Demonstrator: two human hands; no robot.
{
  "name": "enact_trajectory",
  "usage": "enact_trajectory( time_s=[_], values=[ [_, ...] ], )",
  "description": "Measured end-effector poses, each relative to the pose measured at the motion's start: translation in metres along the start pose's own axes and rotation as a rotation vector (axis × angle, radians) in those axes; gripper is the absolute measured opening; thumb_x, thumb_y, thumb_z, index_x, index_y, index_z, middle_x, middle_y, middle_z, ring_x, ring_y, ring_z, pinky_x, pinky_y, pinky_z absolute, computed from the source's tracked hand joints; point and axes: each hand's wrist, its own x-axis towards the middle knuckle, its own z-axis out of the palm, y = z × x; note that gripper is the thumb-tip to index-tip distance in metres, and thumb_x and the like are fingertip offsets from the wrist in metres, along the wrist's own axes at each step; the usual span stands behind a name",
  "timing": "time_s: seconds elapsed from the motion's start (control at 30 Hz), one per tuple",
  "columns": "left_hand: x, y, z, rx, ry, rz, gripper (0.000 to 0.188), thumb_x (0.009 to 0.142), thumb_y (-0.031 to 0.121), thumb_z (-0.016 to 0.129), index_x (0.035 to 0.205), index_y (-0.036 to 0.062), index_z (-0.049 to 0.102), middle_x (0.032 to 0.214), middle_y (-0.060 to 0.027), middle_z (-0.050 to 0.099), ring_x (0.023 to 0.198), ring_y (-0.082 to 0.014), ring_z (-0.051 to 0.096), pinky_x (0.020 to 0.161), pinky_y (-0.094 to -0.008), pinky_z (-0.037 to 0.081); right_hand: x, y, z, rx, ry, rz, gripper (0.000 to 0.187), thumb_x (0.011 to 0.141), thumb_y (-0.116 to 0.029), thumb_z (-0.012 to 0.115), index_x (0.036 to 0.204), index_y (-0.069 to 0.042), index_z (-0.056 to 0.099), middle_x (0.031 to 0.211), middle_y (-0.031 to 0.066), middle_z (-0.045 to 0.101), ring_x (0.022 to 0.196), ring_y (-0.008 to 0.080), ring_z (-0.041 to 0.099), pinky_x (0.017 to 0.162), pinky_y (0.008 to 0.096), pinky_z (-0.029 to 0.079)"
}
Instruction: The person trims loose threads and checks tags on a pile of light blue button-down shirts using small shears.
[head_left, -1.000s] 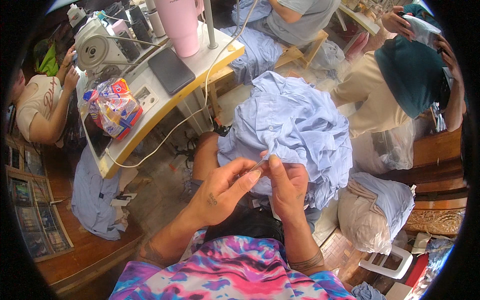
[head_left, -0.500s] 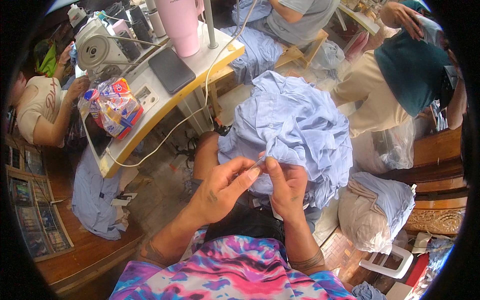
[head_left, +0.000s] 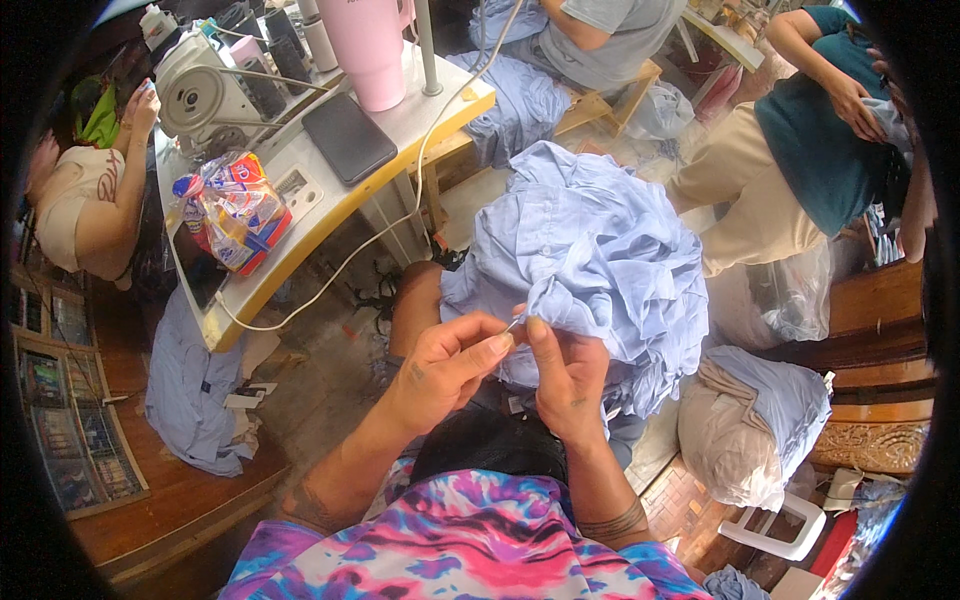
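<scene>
A heap of light blue shirts (head_left: pixel 600 240) lies across my lap, with a buttoned front facing up. At its near edge my right hand (head_left: pixel 570 385) is closed, pinching a fold of blue cloth between thumb and fingers. Close beside it, my left hand (head_left: pixel 450 370) grips a thin, short metal tool (head_left: pixel 513 325) between thumb and forefinger. The tool's tip is at the pinched cloth; its exact kind is too small to make out.
At the left stands a white table (head_left: pixel 420 110) bearing a pink tumbler (head_left: pixel 365 50), a dark phone (head_left: pixel 348 138), a bread bag (head_left: pixel 238 212) and a sewing machine (head_left: pixel 195 95). A cable (head_left: pixel 375 235) hangs off it. Bundled cloth (head_left: pixel 745 425) sits at right; several people work nearby.
My hands stay at the same edge of the cloth, with only slight finger shifts. The person at right has lowered a hand; the one at left has raised theirs.
</scene>
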Motion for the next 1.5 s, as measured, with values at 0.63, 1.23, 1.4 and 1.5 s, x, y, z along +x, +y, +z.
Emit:
enact_trajectory(
  time_s=[0.63, 1.23, 1.4, 1.5],
  values=[
    [0.034, -0.008, -0.002, -0.223, 0.065, 0.066, 0.017, 0.1, 0.021, 0.071, 0.101, 0.0049, 0.067, 0.065, 0.0087, 0.046, 0.051, -0.001, 0.037, 0.045, -0.0211, 0.027, -0.005, -0.003, -0.016, 0.22, 0.192, 0.184, 0.026, 0.104, -0.022, 0.067, 0.11, 0.004, 0.068, 0.093, 0.0104, 0.071, 0.08, 0.0173, 0.067, 0.072, 0.0321, 0.056],
    [0.028, 0.015, 0.014, 0.79, 0.207, 0.539, 0.016, 0.086, 0.009, 0.077, 0.096, -0.0027, 0.074, 0.084, -0.007, 0.067, 0.068, -0.0111, 0.06, 0.06, -0.0269, 0.046, -0.006, 0.001, -0.013, -0.308, 0.129, -0.11, 0.018, 0.101, -0.007, 0.068, 0.116, 0.002, 0.071, 0.094, 0.0073, 0.074, 0.079, 0.0105, 0.066, 0.071, 0.0264, 0.053],
    [0.034, 0.011, 0.018, 0.699, 0.22, 0.474, 0.01, 0.086, 0.005, 0.075, 0.093, -0.0025, 0.074, 0.077, -0.0004, 0.063, 0.066, -0.0044, 0.053, 0.059, -0.0234, 0.042, -0.004, 0.004, -0.018, -0.382, 0.127, -0.139, 0.019, 0.1, -0.007, 0.069, 0.116, 0.002, 0.071, 0.095, 0.0099, 0.075, 0.081, 0.0125, 0.069, 0.075, 0.0284, 0.055],
    [0.041, -0.007, 0.015, 0.627, 0.29, 0.484, 0.008, 0.088, 0.007, 0.073, 0.092, -0.001, 0.073, 0.075, 0.0019, 0.064, 0.065, -0.0031, 0.053, 0.058, -0.0221, 0.041, -0.005, 0.002, -0.014, -0.412, 0.122, -0.122, 0.02, 0.102, -0.01, 0.067, 0.116, 0.003, 0.07, 0.094, 0.0105, 0.074, 0.083, 0.0138, 0.069, 0.075, 0.0294, 0.056]
  ],
)
